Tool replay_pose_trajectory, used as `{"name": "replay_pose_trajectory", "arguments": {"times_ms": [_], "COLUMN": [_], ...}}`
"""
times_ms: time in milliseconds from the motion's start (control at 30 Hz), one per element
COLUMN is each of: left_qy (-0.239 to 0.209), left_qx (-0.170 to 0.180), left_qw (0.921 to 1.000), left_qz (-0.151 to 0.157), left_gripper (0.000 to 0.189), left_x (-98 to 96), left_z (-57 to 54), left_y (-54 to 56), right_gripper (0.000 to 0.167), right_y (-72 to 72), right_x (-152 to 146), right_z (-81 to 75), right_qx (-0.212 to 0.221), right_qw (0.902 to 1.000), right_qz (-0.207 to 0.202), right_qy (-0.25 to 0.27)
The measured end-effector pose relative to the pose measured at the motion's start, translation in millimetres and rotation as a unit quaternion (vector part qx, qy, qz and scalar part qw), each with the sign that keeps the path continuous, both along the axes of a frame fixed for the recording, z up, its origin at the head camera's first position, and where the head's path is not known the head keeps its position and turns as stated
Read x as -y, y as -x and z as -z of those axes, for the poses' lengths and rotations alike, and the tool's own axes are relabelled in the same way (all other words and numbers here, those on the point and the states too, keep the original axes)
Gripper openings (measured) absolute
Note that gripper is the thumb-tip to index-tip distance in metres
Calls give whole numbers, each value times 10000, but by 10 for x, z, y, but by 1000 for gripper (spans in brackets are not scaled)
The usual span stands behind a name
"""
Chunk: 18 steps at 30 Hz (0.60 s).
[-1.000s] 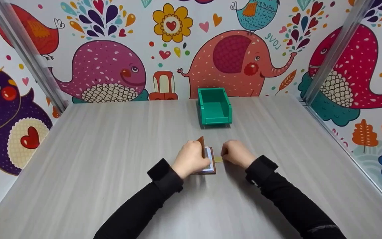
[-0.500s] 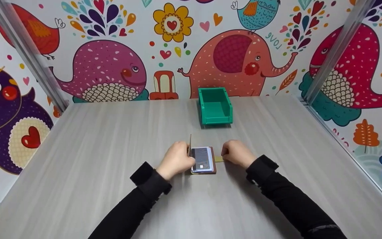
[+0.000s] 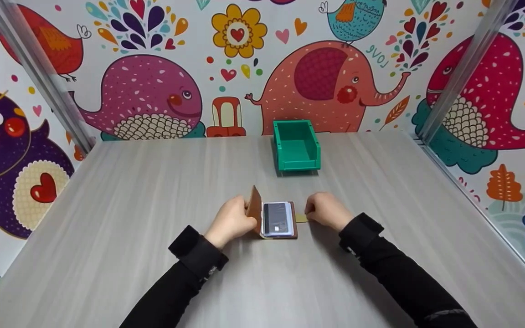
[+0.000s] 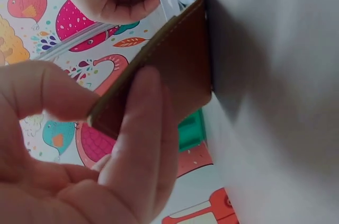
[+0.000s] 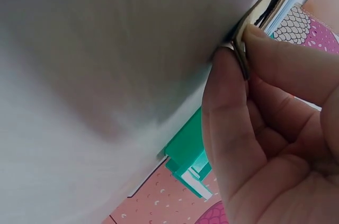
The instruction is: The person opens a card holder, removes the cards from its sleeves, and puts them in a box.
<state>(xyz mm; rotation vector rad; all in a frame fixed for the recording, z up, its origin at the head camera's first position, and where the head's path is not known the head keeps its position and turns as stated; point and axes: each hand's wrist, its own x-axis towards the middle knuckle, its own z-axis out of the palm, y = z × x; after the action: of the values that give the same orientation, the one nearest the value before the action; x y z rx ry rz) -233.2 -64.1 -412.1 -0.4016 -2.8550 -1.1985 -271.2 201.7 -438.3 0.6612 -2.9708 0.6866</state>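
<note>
A small brown card wallet [image 3: 295, 221] lies on the table with its front cover raised. Clear sleeves inside show a dark card [image 3: 277, 218]. My left hand [image 3: 234, 219] pinches the edge of the raised cover [image 4: 177, 62] between thumb and fingers. On the other side, my right hand [image 3: 328, 210] pinches the end of the wallet's tan strap [image 3: 301, 218]. The right wrist view shows that strap [image 5: 243, 49] between thumb and forefinger, close to the table top.
Behind the wallet, a green open-front bin [image 3: 297, 148] stands near the back wall. Printed panels with cartoon animals border the pale table [image 3: 153, 191] at the back and sides, with metal posts [image 3: 46, 82] at the corners.
My left hand has moved left, swinging the cover from over the sleeves past upright so that it leans left. The dark card has come into view. My right hand has stayed on the strap.
</note>
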Motion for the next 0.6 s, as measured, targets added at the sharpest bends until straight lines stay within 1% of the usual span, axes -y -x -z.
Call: {"name": "replay_pose_trajectory", "arguments": {"times_ms": [267, 367, 500, 600], "left_qy": [-232, -272, -238, -258], "left_qx": [151, 114, 139, 285], "left_qw": [9995, 9993, 9992, 9985], "left_qz": [-137, -208, -298, -397], "left_gripper": [16, 13, 12, 14], "left_x": [98, 134, 181, 208], "left_z": [42, 57, 68, 79], "left_y": [32, 55, 88, 112], "right_gripper": [12, 12, 12, 12], "right_y": [2, 4, 6, 8], "right_x": [-5, -3, -2, -4], "right_z": [1, 1, 5, 12], "right_qx": [11, 31, 34, -4], "right_qw": [10000, 10000, 10000, 9999], "right_qz": [-13, 0, -28, -105], "right_qy": [13, 0, 13, 22]}}
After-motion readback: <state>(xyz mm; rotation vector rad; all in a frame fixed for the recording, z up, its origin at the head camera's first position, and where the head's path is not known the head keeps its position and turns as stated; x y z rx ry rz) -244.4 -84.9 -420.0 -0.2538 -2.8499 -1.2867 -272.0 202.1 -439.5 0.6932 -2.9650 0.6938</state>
